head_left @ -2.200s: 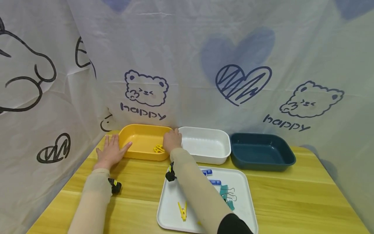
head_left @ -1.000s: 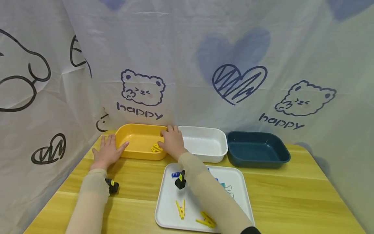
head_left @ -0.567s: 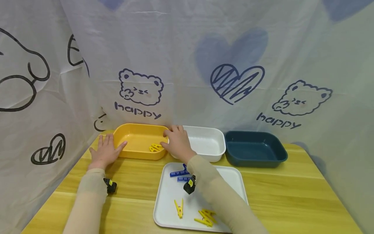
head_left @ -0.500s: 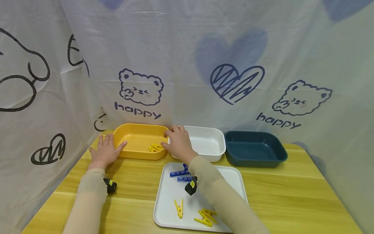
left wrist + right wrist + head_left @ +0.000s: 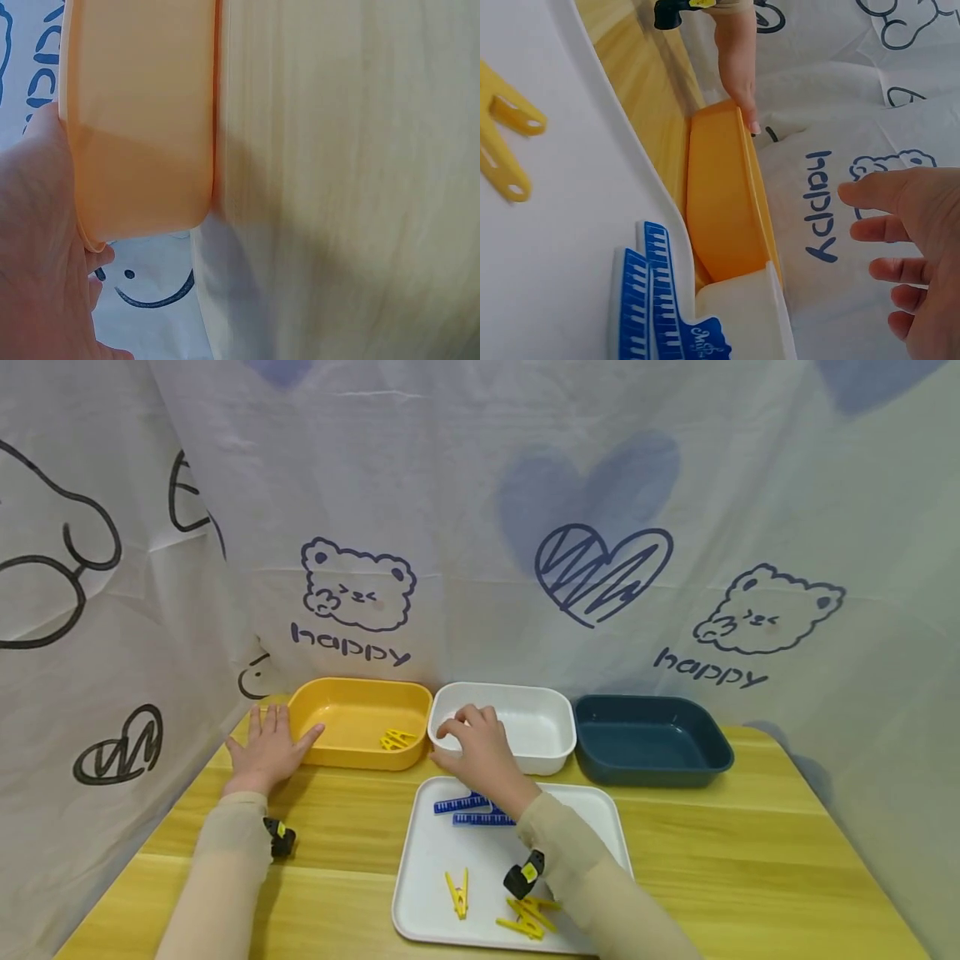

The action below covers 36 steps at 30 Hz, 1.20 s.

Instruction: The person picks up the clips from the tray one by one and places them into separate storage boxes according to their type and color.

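Fingers point(image 5: 270, 720) of our left hand point(image 5: 266, 752) lie splayed and nearly straight at the nine o'clock end of a yellow bin point(image 5: 330, 720), the thumb point(image 5: 312, 737) against its rim; they are released, not clenched. That bin is glossy and smooth, with rounded corners, and sits at ten o'clock from a white tray point(image 5: 427, 860). Inside it, toward four o'clock, yellow clips point(image 5: 397, 740) lie bunched together; we cannot tell how many.

On the tray, at eight o'clock, we see a lone yellow clip point(image 5: 461, 897), slim, its two arms parted in a V that faces twelve. Toward eleven lie two blue clips point(image 5: 457, 807), straight-edged and printed with white piano keys; our right wrist view shows pale lettering on the flared tab of one.

Our right hand point(image 5: 487, 756) is at the seven o'clock side of a white bin point(image 5: 536, 718), fingers loosely bent, apart and released; we cannot tell whether it touches the bin. At the tray's five o'clock, more yellow clips point(image 5: 523, 928) overlap beside our right sleeve point(image 5: 585, 860). Toward one o'clock stands a dark blue bin point(image 5: 652, 774).
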Each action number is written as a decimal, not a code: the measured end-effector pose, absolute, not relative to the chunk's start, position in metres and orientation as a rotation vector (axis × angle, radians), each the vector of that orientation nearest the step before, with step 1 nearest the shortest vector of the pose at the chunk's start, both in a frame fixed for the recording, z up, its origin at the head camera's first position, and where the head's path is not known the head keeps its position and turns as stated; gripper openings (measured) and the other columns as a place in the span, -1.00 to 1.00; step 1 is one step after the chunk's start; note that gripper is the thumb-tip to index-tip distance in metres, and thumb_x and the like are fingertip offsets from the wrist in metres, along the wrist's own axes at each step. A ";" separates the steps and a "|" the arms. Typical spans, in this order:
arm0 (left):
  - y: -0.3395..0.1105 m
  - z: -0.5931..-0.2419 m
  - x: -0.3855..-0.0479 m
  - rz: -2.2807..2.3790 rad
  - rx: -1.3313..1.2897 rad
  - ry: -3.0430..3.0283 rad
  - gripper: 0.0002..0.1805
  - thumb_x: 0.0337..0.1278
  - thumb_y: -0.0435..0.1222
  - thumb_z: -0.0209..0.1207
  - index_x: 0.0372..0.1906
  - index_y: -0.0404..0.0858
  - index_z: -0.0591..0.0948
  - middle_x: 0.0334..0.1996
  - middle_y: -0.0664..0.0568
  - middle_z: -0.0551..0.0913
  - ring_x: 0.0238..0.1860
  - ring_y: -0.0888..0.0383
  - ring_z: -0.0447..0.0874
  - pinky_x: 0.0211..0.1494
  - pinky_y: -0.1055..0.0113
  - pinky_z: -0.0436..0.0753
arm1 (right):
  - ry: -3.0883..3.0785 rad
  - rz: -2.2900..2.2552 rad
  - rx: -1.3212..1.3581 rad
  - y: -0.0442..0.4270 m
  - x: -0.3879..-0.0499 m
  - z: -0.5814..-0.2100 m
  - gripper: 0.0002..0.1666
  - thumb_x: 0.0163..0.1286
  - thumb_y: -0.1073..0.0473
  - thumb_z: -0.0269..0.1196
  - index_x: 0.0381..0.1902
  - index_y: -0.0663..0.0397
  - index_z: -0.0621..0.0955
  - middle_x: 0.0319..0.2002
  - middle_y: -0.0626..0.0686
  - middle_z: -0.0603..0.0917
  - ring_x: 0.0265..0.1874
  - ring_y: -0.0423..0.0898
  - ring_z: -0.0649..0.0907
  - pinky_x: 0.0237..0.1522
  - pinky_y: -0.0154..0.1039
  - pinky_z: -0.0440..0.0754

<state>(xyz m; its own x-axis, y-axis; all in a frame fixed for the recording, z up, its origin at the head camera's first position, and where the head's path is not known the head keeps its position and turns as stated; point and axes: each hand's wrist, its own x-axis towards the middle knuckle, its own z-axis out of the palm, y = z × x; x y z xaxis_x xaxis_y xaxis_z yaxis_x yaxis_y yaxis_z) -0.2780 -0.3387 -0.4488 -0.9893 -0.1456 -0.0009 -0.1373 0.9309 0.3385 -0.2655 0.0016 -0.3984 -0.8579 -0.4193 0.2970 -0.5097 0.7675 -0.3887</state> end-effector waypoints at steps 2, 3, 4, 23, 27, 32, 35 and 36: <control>-0.339 -0.449 -0.278 -0.534 0.222 -3.063 0.16 0.24 0.44 -0.38 0.52 -0.46 -0.19 0.51 -0.45 -0.28 0.51 -0.38 -0.54 0.27 -0.60 -0.38 | -2.771 0.717 0.740 0.007 -0.261 -0.401 -0.63 0.25 -0.12 0.36 -0.08 -0.09 0.68 -0.07 -0.01 0.50 -0.02 -0.02 0.34 0.02 -0.14 0.37; -0.339 -0.449 -0.278 -0.533 0.221 -3.063 0.16 0.24 0.44 -0.38 0.52 -0.46 -0.19 0.51 -0.45 -0.28 0.51 -0.38 -0.54 0.27 -0.60 -0.38 | -2.774 0.731 0.738 0.009 -0.259 -0.403 -0.63 0.24 -0.11 0.36 -0.08 -0.08 0.68 -0.06 0.00 0.50 -0.02 -0.02 0.35 0.02 -0.13 0.37; -0.339 -0.449 -0.278 -0.534 0.220 -3.064 0.16 0.24 0.44 -0.38 0.52 -0.46 -0.20 0.51 -0.45 -0.27 0.51 -0.38 -0.54 0.27 -0.60 -0.37 | -2.776 0.747 0.735 0.012 -0.257 -0.404 -0.64 0.24 -0.10 0.37 -0.09 -0.08 0.68 -0.06 0.00 0.50 -0.01 -0.01 0.35 0.02 -0.12 0.37; -0.341 -0.452 -0.281 -0.537 0.216 -3.065 0.18 0.21 0.47 -0.42 0.51 -0.47 -0.20 0.51 -0.45 -0.29 0.51 -0.38 -0.55 0.26 -0.61 -0.36 | -2.801 0.950 0.795 0.044 -0.222 -0.428 -0.74 0.17 0.02 0.44 -0.18 -0.10 0.70 -0.07 -0.01 0.54 -0.02 -0.01 0.36 0.00 -0.08 0.39; -0.340 -0.453 -0.282 -0.539 0.216 -3.069 0.19 0.21 0.47 -0.42 0.51 -0.47 -0.21 0.51 -0.45 -0.30 0.51 -0.38 -0.55 0.26 -0.61 -0.37 | -2.793 0.967 0.833 0.049 -0.218 -0.437 -0.78 0.16 0.06 0.45 -0.23 -0.08 0.71 -0.10 -0.03 0.54 -0.03 -0.04 0.35 -0.01 -0.08 0.38; -0.341 -0.454 -0.283 -0.536 0.220 -3.066 0.17 0.22 0.46 -0.41 0.52 -0.46 -0.21 0.51 -0.44 -0.28 0.52 -0.39 -0.51 0.27 -0.61 -0.37 | -2.843 1.002 0.940 0.053 -0.216 -0.441 -0.80 0.15 0.10 0.45 -0.23 -0.10 0.73 -0.10 -0.04 0.52 0.01 -0.02 0.33 0.01 -0.07 0.33; -0.341 -0.455 -0.283 -0.540 0.223 -3.065 0.17 0.22 0.46 -0.40 0.52 -0.46 -0.21 0.51 -0.44 -0.29 0.52 -0.39 -0.51 0.27 -0.61 -0.37 | -2.895 1.018 1.033 0.055 -0.216 -0.443 -0.78 0.14 0.14 0.46 -0.22 -0.12 0.73 -0.06 -0.04 0.51 0.02 -0.03 0.31 0.02 -0.09 0.31; -0.341 -0.455 -0.283 -0.541 0.224 -3.065 0.17 0.22 0.46 -0.40 0.52 -0.46 -0.21 0.51 -0.44 -0.29 0.52 -0.39 -0.51 0.27 -0.61 -0.37 | -2.911 1.009 1.068 0.055 -0.216 -0.444 -0.78 0.13 0.14 0.46 -0.22 -0.13 0.73 -0.05 -0.04 0.51 0.01 -0.04 0.31 0.01 -0.12 0.31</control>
<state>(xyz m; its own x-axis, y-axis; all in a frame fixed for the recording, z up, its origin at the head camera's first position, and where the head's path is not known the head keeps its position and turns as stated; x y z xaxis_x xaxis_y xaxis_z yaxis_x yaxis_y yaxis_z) -0.2826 -0.3410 -0.4546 -0.9895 -0.1444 -0.0042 -0.1371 0.9296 0.3422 -0.2164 0.0555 -0.4438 -0.7791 -0.6195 0.0955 -0.5458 0.5955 -0.5895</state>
